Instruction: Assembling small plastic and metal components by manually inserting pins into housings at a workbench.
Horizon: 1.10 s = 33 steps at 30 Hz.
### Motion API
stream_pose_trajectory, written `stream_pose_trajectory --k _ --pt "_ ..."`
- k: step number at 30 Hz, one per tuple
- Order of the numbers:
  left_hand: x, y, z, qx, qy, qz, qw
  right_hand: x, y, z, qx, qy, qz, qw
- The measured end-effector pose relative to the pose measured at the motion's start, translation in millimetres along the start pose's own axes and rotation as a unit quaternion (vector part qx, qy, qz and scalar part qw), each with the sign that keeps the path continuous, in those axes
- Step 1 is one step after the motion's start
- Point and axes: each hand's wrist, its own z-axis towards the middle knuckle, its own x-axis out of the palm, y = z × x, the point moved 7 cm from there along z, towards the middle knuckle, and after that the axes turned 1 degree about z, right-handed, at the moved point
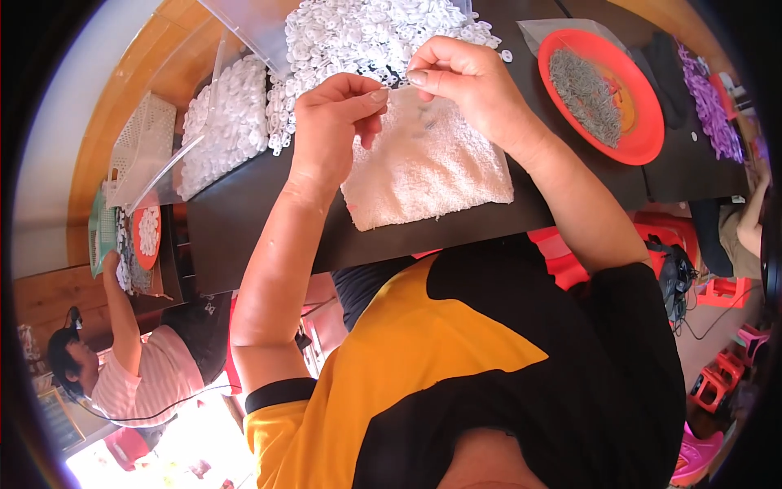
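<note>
Both hands pinched shut over the towel (428, 167) — left hand (338, 114), right hand (460, 81) — what they grip, can't tell; white caps (366, 33) at 12 o'clock.

A single head-worn fisheye view looks steeply down from the person's own head, close over the dark rectangular surface (244, 212). Forearms enter from the lower edge and straight edges bow toward the black rim. A second person (138, 367) sits at far left.

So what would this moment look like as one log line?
left hand: pinched, contents unclear | right hand: pinched above towel | white pieces behind
</note>
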Motion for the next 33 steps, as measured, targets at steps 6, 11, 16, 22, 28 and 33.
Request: stream_pose_trajectory --k 6,11,16,22,28,33 --pt "15.1 12.1 -13.4 -0.049 0.001 -0.257 0.965 12.8 6.4 -4.6 -0.023 -0.015 -0.058 0.998" --pt "18.9 16.9 -17.5 -0.031 0.004 -0.259 0.965 16.6 5.0 -5.6 -0.029 -0.005 -0.086 0.996" --pt "16.9 24.9 -20.0 -0.039 -0.011 -0.292 0.956 17.7 9.2 -7.0 -0.06 -0.019 -0.087 0.994" --pt "16.7 29.8 -21.2 -0.053 -0.03 -0.304 0.951 21.5 8.1 -6.6 -0.094 -0.021 -0.151 0.984" --pt "17.6 28.6 -23.8 -0.052 -0.038 -0.302 0.951 22.8 16.9 -9.0 -0.148 -0.039 -0.178 0.972" --pt "17.6 27.4 -24.4 -0.048 -0.039 -0.306 0.95 23.6 17.1 -9.1 -0.148 -0.034 -0.195 0.969"
